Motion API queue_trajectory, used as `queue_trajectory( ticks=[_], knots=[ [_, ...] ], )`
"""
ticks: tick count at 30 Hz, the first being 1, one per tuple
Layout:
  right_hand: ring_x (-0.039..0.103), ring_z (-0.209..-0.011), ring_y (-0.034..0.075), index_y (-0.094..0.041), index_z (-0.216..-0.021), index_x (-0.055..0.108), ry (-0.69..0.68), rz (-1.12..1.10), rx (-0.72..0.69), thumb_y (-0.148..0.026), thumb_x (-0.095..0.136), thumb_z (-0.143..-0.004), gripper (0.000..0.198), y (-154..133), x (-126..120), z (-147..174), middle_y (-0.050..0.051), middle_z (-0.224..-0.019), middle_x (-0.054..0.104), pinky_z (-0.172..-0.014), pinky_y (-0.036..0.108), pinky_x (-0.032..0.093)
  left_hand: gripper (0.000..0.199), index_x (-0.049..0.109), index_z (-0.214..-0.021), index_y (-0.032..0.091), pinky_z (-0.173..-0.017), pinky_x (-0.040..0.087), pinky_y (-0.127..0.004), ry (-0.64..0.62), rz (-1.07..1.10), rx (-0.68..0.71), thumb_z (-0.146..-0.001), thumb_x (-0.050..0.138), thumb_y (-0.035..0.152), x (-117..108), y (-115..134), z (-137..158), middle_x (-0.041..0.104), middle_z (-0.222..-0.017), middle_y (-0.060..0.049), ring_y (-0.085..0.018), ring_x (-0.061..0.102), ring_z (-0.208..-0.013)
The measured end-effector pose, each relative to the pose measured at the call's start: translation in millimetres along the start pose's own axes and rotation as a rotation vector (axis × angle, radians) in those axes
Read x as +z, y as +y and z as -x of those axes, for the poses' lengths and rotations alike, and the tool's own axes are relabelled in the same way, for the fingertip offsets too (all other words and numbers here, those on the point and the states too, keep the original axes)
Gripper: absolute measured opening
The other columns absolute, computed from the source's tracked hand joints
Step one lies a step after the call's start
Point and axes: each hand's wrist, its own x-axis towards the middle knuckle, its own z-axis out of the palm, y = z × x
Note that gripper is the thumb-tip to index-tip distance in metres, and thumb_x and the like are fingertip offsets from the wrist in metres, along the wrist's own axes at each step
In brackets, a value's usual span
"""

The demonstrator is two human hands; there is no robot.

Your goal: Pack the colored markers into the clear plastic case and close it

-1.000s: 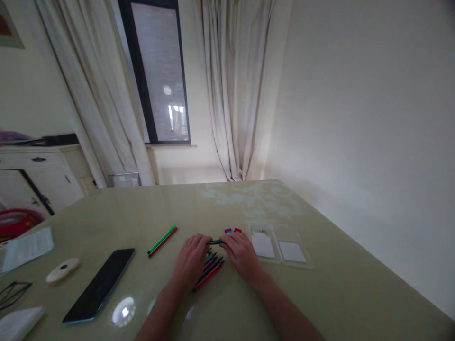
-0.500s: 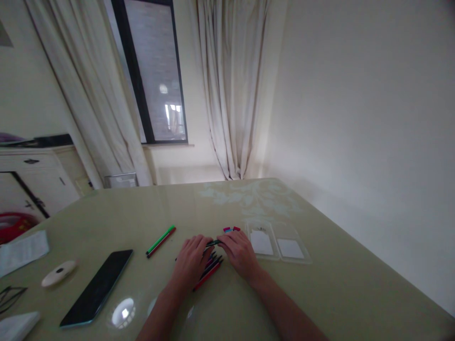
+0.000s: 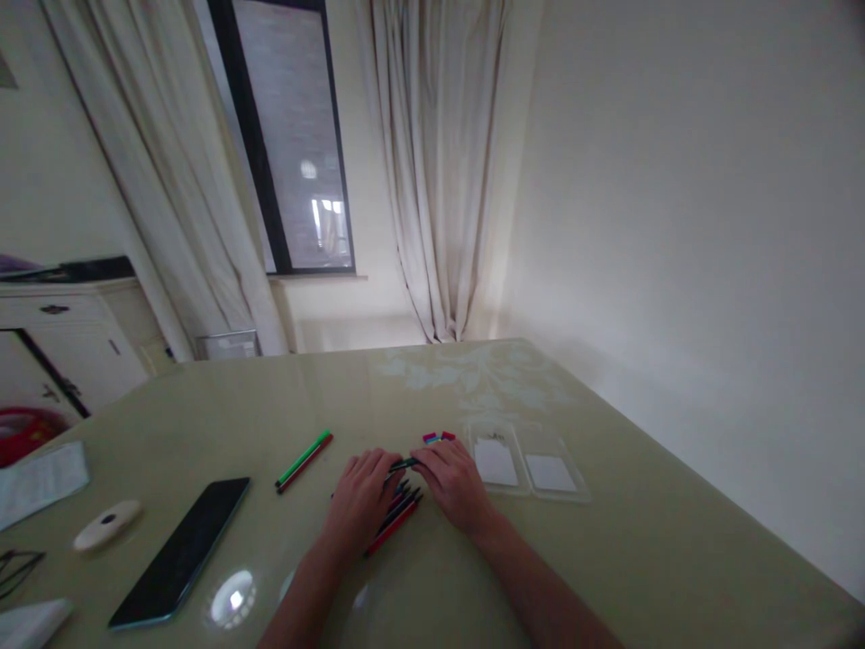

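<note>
Little has changed since a moment back: both hands sit where they were, though the dark pen (image 3: 404, 464) between the fingertips has tipped slightly and the view has drifted a touch left. Left hand (image 3: 358, 503) and right hand (image 3: 455, 485) lie close together, palms down, on the table (image 3: 628, 541), fingertips meeting on that one dark pen, each pinching an end, likely to keep it level and clear of the rest. Under and between the two hands is the bundle of coloured pens (image 3: 396, 518), lying side by side with tips angled away, a red one on the near edge. Just beyond the right hand's fingers sit a few small coloured caps (image 3: 438, 438), pink, blue and red as far as the blur allows. Right of the right hand lies an opened clear plastic case (image 3: 531, 469) with two white inserts. Left of the left hand, a green pen and red pen (image 3: 304, 461) rest together, set apart from the bundle. Farther left: a black phone (image 3: 182, 552), a white oval case (image 3: 106, 525), a paper sheet (image 3: 40, 478).
</note>
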Motion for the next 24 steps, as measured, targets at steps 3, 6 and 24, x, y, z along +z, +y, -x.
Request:
queue_trajectory(
  ticks=[3, 6, 24],
  knots=[
    [0.065, -0.096, 0.022, -0.024, -0.113, 0.069, 0.002, -0.007, 0.004, -0.026, 0.065, -0.099, 0.015, -1.0, -1.3, -0.5, 0.004, -0.099, 0.073, -0.093, 0.037, 0.047, 0.02, 0.063, -0.106, 0.024, -0.083, 0.045, -0.036, -0.001, -0.001, 0.007, -0.106, 0.045, 0.034, -1.6, 0.7, -0.2, 0.07, -0.097, -0.003, -0.022, 0.064, -0.089],
    [0.065, -0.096, 0.022, -0.023, -0.113, 0.069, 0.0, 0.002, 0.001, -0.025, 0.066, -0.098, 0.015, -1.7, -2.6, -1.2, 0.005, -0.099, 0.073, -0.094, 0.036, 0.047, 0.022, 0.063, -0.106, 0.023, -0.083, 0.045, -0.037, 0.0, -0.004, 0.01, -0.107, 0.043, 0.034, -2.1, 1.0, -0.6, 0.07, -0.097, -0.003, -0.022, 0.064, -0.089],
    [0.065, -0.096, 0.022, -0.025, -0.113, 0.07, -0.009, -0.012, 0.014, -0.03, 0.06, -0.102, 0.016, 1.3, 0.3, 0.9, 0.006, -0.099, 0.074, -0.092, 0.037, 0.047, 0.021, 0.064, -0.105, 0.024, -0.084, 0.048, -0.037, -0.008, -0.01, -0.011, -0.105, 0.045, 0.033, 1.7, -2.5, 1.3, 0.071, -0.098, -0.004, -0.022, 0.065, -0.09]
  ],
)
